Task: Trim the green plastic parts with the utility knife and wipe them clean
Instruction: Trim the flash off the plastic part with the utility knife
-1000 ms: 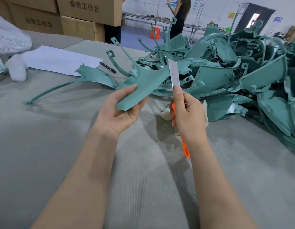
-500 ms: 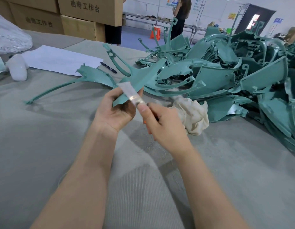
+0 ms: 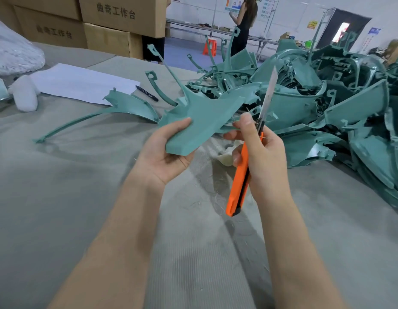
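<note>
Left hand: grips the green part from below, above the tabletop.
Right hand: holds the utility knife, blade up, just right of the part.

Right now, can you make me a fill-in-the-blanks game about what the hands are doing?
The left hand holds a green plastic part, and the right hand grips a utility knife with an ____ handle.
The knife's blade points ____, not down.
A black pen lies by a white sheet of ____.
The big pile of green parts sits on the person's ____ side.
Missing words: orange, up, paper, right.
</note>
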Motion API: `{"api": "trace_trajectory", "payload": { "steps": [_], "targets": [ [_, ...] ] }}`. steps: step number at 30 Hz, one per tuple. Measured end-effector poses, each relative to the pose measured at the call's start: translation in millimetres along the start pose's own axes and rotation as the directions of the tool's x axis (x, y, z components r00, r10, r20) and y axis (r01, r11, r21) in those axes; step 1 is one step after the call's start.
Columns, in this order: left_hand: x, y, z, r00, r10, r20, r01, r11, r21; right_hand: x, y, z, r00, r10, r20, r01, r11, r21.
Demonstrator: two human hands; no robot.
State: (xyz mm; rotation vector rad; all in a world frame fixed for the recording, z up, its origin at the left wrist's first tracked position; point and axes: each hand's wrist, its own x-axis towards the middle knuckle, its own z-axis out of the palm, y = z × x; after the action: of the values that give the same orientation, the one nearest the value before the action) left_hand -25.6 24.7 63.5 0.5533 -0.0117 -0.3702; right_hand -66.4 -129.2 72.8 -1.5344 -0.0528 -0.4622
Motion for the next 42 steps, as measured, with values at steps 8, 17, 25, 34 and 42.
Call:
{"api": "trace_trajectory", "payload": {
  "steps": [8, 17, 25, 34, 42],
  "targets": [
    [-2.4, -2.3, -0.7, 0.999, -0.001, -0.043, 0.01, 0.978, 0.21, 5.3, 0.1, -7.0, 0.995, 0.099, -0.014, -0.099, 0.995, 0.029],
    [-2.5, 0.4, -1.6, 0.998, 0.068, 0.003, -0.067, 0.983, 0.17, 11.8, 5.3, -20.9, 0.985, 0.076, -0.156, -0.097, 0.987, -0.129],
    [-1.0, -0.7, -2.0, 0.997, 0.072, -0.012, -0.068, 0.978, 0.199, 11.0, 11.1, -18.5, 0.977, -0.02, -0.21, -0.05, 0.945, -0.322],
    [-5.5, -4.7, 2.0, 0.996, -0.08, 0.038, 0.081, 0.997, -0.014, 5.3, 13.2, -6.6, 0.953, -0.252, -0.166, 0.168, 0.9, -0.402],
    [-4.4, -5.0, -1.4, 0.984, -0.14, 0.115, 0.151, 0.983, -0.1, 3.7, 12.8, -3.6, 0.961, -0.266, -0.079, 0.22, 0.904, -0.367]
  ]
}}
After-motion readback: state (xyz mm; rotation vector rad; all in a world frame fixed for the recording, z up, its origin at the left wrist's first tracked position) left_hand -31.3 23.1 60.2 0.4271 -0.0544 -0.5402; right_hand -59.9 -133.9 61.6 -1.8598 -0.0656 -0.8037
